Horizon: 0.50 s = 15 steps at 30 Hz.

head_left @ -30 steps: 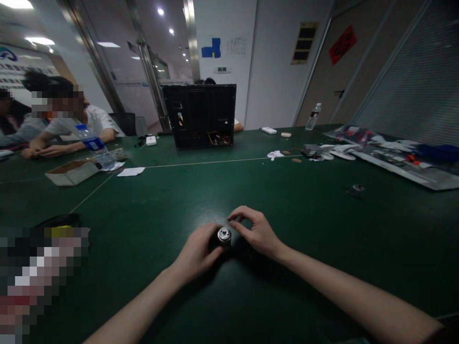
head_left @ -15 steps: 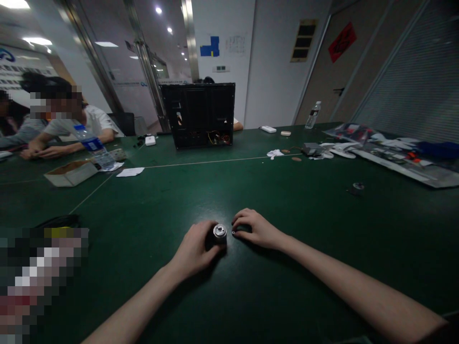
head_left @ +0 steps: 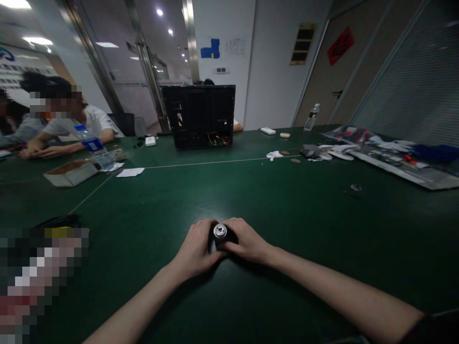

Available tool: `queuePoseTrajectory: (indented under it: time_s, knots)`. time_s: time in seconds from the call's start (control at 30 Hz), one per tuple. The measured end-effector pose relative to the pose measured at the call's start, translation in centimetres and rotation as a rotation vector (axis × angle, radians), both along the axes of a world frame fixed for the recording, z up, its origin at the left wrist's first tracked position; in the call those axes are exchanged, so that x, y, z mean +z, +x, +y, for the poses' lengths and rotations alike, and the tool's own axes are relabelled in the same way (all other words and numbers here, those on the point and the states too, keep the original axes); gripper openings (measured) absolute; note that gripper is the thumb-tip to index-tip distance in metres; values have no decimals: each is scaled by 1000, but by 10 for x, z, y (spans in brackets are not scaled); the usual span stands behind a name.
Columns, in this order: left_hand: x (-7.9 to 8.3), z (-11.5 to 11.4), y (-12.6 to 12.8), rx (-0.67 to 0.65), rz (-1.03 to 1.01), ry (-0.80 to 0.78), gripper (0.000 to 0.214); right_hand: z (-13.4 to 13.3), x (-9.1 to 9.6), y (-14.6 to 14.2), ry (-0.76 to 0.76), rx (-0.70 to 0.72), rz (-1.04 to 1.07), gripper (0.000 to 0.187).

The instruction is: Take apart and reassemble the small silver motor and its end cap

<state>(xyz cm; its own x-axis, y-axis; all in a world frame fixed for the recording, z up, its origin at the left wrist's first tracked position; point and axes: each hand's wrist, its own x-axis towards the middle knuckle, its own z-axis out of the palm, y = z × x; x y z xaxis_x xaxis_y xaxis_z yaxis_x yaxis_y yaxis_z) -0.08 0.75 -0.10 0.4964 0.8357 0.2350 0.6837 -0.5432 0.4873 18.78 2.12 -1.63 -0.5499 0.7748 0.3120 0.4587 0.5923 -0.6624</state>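
A short cylindrical metal part (head_left: 220,232) stands upright on the green table, its silver round top with small holes facing up and its darker body below. My left hand (head_left: 201,246) curves around its left side, fingers behind and thumb in front. From the right, my right hand (head_left: 245,241) closes on the same part, its thumb across the front and its fingers at the back. The two hands meet around it, and their far fingertips are partly hidden. Whether anything small is between my right fingers cannot be seen.
Another small metal part (head_left: 355,188) lies to the right. Farther back stand a black open-backed panel (head_left: 204,117), a cardboard box (head_left: 71,175) and a large water bottle (head_left: 93,148). A cluttered tray (head_left: 412,173) is at far right. People sit at the left and behind the panel.
My right hand has moved left onto the metal part. The tiny bright piece seen at its fingertips earlier is now out of sight. My left hand stays nearly in place.
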Motion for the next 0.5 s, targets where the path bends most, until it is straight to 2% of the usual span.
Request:
queuePoseTrajectory:
  time_s: [0.13, 0.23, 0.3, 0.4, 0.47, 0.5]
  knots:
    - [2, 0, 0, 16, 10, -20, 62, 7, 10, 9, -27, -126, 118, 28]
    - [4, 0, 0, 30, 23, -51, 68, 24, 28, 38, 18, -277, 251, 27]
    - [5, -1, -1, 27, 29, -70, 69, 42, 39, 74, 125, -443, 295, 30]
    - [8, -1, -2, 22, 30, -79, 69, 70, 44, 152, 353, -789, 302, 38]
    - [9, -2, -3, 18, 30, -84, 68, 83, 41, 212, 442, -1064, 312, 41]
    - [9, -2, -3, 16, 31, -87, 68, 86, 38, 242, 473, -1250, 331, 42]
